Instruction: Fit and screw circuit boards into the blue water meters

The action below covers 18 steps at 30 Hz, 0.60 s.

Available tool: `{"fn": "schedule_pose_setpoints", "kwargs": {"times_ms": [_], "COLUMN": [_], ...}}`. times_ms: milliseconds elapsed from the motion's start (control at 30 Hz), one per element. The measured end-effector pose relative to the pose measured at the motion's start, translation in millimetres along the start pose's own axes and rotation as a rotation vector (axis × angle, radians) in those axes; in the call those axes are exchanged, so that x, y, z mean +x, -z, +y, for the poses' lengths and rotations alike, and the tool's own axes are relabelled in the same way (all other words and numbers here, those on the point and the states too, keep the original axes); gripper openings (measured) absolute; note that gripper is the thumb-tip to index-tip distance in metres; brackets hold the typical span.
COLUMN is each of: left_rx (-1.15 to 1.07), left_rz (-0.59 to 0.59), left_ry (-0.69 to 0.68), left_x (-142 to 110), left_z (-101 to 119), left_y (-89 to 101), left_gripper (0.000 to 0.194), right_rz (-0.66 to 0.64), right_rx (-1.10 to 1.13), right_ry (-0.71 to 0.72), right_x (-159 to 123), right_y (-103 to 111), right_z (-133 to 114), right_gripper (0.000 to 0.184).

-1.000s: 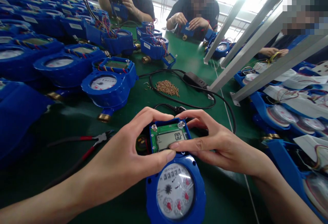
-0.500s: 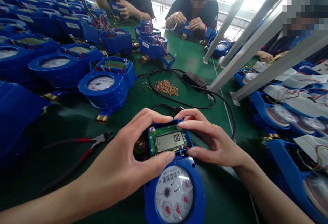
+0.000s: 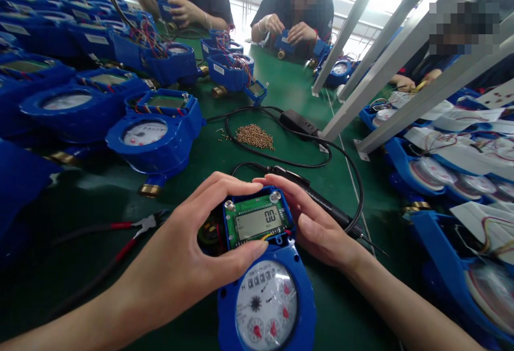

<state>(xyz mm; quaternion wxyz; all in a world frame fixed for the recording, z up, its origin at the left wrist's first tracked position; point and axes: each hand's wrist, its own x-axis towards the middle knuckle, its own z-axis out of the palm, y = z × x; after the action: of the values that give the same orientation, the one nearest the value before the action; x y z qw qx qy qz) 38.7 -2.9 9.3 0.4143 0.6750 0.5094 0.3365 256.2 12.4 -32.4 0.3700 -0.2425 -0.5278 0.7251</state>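
A blue water meter (image 3: 267, 303) with a white dial lies in front of me on the green table (image 3: 201, 153). Its upper compartment carries a green circuit board (image 3: 257, 218) whose LCD reads "00". My left hand (image 3: 188, 260) wraps the compartment from the left, index finger over the far edge and thumb pressed at the board's near edge. My right hand (image 3: 313, 222) lies against the right side of the compartment, fingers reaching to the far right corner by a silver screw. A black electric screwdriver (image 3: 317, 198) with its cable rests just behind my right hand.
Red-handled cutters (image 3: 132, 230) lie to the left. A pile of small brass screws (image 3: 254, 136) and a black power adapter (image 3: 299, 122) sit mid-table. Several blue meters (image 3: 155, 131) crowd the left and right sides. Other people work at the far end. Metal frame bars (image 3: 385, 67) slant at right.
My right hand slid off the top of the board to the right side of the compartment, uncovering the screwdriver behind it. The view shifted slightly right; my left hand keeps its hold.
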Motion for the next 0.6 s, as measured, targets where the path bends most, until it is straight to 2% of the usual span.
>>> {"fn": "schedule_pose_setpoints", "kwargs": {"times_ms": [133,233,367,500,600], "left_rx": [0.025,0.024,0.009,-0.003,0.005], "left_rz": [0.004,-0.036,-0.057,-0.057,-0.084], "left_ry": [-0.034,-0.063,-0.114,-0.140,-0.128], "left_x": [2,4,7,7,8], "left_z": [-2,-3,-4,-4,-2], "left_y": [0.9,3.1,4.2,3.7,4.3], "left_gripper": [0.040,0.040,0.038,0.036,0.038], "right_rz": [0.029,0.076,0.103,0.207,0.229], "right_rx": [-0.015,-0.071,-0.091,-0.167,-0.079], "right_ry": [-0.004,0.007,0.002,-0.060,-0.093], "right_x": [-5,-8,-8,-4,-2], "right_y": [-13,-19,-25,-35,-40], "right_z": [2,1,-2,-8,-10], "right_gripper": [0.050,0.044,0.047,0.046,0.047]}}
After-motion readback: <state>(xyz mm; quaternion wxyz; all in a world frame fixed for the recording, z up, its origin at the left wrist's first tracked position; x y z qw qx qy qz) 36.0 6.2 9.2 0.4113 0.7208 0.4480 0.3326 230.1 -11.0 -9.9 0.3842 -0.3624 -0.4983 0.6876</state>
